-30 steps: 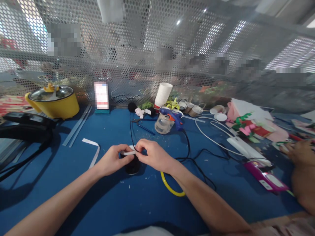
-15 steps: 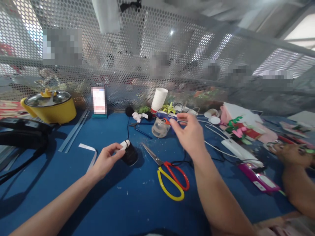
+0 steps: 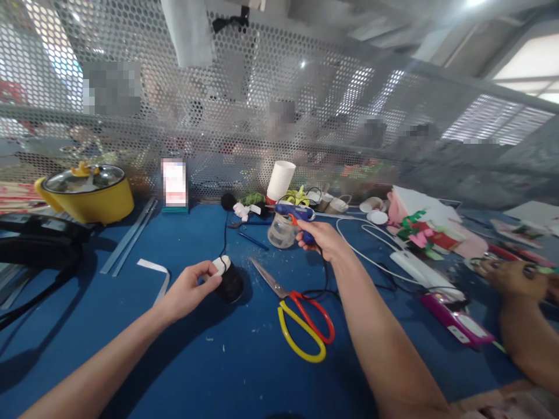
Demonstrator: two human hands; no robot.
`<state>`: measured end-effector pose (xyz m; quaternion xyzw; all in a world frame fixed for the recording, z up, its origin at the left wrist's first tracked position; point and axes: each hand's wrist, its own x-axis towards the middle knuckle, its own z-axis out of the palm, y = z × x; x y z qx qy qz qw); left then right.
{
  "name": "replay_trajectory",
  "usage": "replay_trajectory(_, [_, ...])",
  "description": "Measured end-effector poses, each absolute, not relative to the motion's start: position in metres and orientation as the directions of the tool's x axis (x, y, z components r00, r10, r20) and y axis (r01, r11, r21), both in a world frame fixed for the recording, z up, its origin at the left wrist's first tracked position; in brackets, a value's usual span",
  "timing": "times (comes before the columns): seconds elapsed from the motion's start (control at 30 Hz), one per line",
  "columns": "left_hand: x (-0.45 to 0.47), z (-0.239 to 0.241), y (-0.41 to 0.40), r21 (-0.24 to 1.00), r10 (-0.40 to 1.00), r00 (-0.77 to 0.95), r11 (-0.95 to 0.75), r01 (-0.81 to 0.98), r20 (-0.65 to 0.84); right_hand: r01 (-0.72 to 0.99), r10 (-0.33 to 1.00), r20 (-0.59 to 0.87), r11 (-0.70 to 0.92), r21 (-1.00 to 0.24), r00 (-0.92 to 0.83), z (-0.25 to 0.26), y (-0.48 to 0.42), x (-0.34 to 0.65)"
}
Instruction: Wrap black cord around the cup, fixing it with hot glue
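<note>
My left hand (image 3: 194,289) pinches the white end of a small cup-shaped piece wound with black yarn (image 3: 230,283), tilted above the blue table. From its top a strand of black yarn runs back to a black yarn ball (image 3: 227,202). Wrapped around the handle of a blue glue gun (image 3: 290,210) is my right hand (image 3: 318,237); its nozzle points left, over a clear plastic jar (image 3: 280,232). Between my arms lie scissors (image 3: 301,326) with one red and one yellow handle, blades slightly apart.
A yellow pot (image 3: 91,195) stands at the back left, a phone (image 3: 174,183) on a stand beside it. Stacked white cups (image 3: 281,179) stand behind the jar. A purple power strip (image 3: 456,319) and a co-worker's hand (image 3: 515,279) are at right. A white ribbon (image 3: 152,266) lies at left.
My right hand has closed around the glue gun's handle, having earlier held it from above by its rear. The left hand still holds the yarn-wound piece, almost unmoved.
</note>
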<state>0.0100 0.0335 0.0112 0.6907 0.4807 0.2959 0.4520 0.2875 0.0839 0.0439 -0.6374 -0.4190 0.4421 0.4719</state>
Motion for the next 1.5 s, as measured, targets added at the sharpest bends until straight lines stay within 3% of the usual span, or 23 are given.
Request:
replay_trajectory(0.2, [0.01,0.011,0.034,0.912,0.929,0.371,-0.137,0.387,-0.018,0.086,0.942,0.071,0.045,-0.995,0.329,0.044,0.074,0.277])
replay_trajectory(0.3, [0.011,0.011,0.033,0.923,0.931,0.365,-0.141,0.357,0.001,0.083,0.959,0.167,0.151,-0.985,0.228,0.052,0.059,0.265])
replay_trajectory(0.43, [0.013,0.009,0.032,0.95,0.938,0.347,-0.114,0.29,0.007,0.111,0.995,0.093,0.096,-0.989,-0.032,0.056,0.035,0.247])
replay_trajectory(0.57, [0.014,0.004,0.033,0.969,0.945,0.328,-0.071,0.238,-0.012,0.314,0.991,0.006,0.048,-0.948,-0.133,0.046,0.015,0.23])
replay_trajectory(0.7, [0.014,0.003,0.034,0.978,0.951,0.308,-0.027,0.206,-0.038,0.478,0.988,-0.037,0.039,-0.878,-0.147,0.039,0.003,0.219])
replay_trajectory(0.83, [0.014,0.002,0.035,0.983,0.956,0.289,-0.008,0.185,-0.047,0.582,0.989,0.066,0.134,-0.802,-0.136,0.038,-0.001,0.215])
replay_trajectory(0.93, [0.014,0.001,0.035,0.982,0.959,0.278,-0.001,0.189,-0.052,0.616,0.979,0.129,0.198,-0.762,-0.155,0.038,-0.002,0.215])
replay_trajectory(1.2, [0.015,0.003,0.034,0.996,0.938,0.346,-0.029,0.082,-0.001,0.696,0.977,0.105,0.208,-0.687,-0.188,0.036,-0.002,0.214])
replay_trajectory(1.5, [0.016,0.0,0.034,0.996,0.938,0.347,-0.033,0.082,0.003,0.725,0.964,0.161,0.266,-0.635,-0.213,0.036,-0.003,0.213])
